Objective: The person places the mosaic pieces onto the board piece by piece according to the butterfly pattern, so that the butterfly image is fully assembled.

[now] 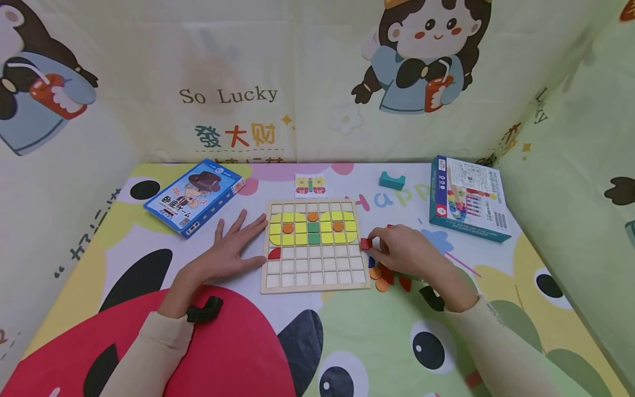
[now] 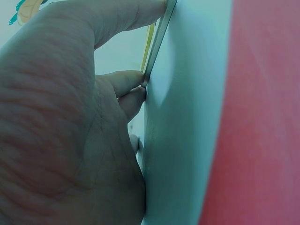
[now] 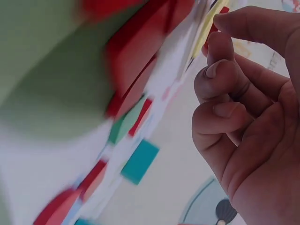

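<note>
A wooden grid board [image 1: 312, 281] lies mid-table, its upper rows filled with yellow, orange and green tiles. One red quarter-round tile [image 1: 274, 253] sits at the left end of the row below them. My left hand [image 1: 225, 248] is spread flat, its fingertips and thumb against the board's left edge; the left wrist view shows them touching it. Between thumb and fingertips, my right hand [image 1: 404, 248] pinches a red square tile [image 1: 366, 243] at the board's right edge. In the right wrist view its other fingers are curled.
Loose red and orange tiles [image 1: 382, 284] lie under and beside the right hand. A pattern card [image 1: 310, 186] is behind the board, with a teal block [image 1: 392, 181] to its right. A blue game box [image 1: 194, 197] stands back left, another box [image 1: 468, 198] back right.
</note>
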Available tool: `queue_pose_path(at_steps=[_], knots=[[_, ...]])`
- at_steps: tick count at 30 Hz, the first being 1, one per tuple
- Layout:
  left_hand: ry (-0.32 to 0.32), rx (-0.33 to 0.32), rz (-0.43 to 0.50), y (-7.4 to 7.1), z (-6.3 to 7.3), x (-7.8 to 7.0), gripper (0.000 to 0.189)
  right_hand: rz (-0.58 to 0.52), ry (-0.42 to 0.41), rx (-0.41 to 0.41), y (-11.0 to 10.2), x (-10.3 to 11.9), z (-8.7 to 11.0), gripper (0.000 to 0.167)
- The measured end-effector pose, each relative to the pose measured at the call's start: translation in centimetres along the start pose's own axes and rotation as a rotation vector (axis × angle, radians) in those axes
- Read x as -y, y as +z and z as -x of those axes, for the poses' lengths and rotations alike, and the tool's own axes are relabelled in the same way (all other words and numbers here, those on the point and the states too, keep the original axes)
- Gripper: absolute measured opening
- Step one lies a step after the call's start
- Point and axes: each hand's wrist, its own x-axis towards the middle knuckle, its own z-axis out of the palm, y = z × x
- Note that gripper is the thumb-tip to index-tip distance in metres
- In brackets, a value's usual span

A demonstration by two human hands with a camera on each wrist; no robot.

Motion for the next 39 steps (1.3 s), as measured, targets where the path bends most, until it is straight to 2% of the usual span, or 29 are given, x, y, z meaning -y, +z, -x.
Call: queue_pose_path(at_steps=[6,13,18,25,31,39], knots=[[0.0,0.005,-0.002,0.0,0.0,0.0,0.098,0.006,-0.029,0.008,0.8,3.9,-1.8,0.036],[-0.001,0.004,-0.003,-0.1,0.0,0.1,0.098,0.054,-0.152,0.012,1.7,9.2,-4.4,0.032],[-0.003,0.006,0.005,0.0,0.1,0.1,0.097,0.06,-0.223,0.013,2.4,11.9,-5.9,0.031],[-0.007,0.006,0.01,0.0,0.1,0.1,0.097,0.13,-0.243,0.016,3.2,13.3,-7.0,0.018],[-0.001,-0.003,0.012,0.0,0.1,0.1,0.096,0.167,-0.233,0.002,3.2,13.8,-7.0,0.02],[0.003,-0.002,0.004,0.1,-0.1,0.2,0.097,0.141,-0.233,0.005,3.5,13.6,-6.9,0.027]])
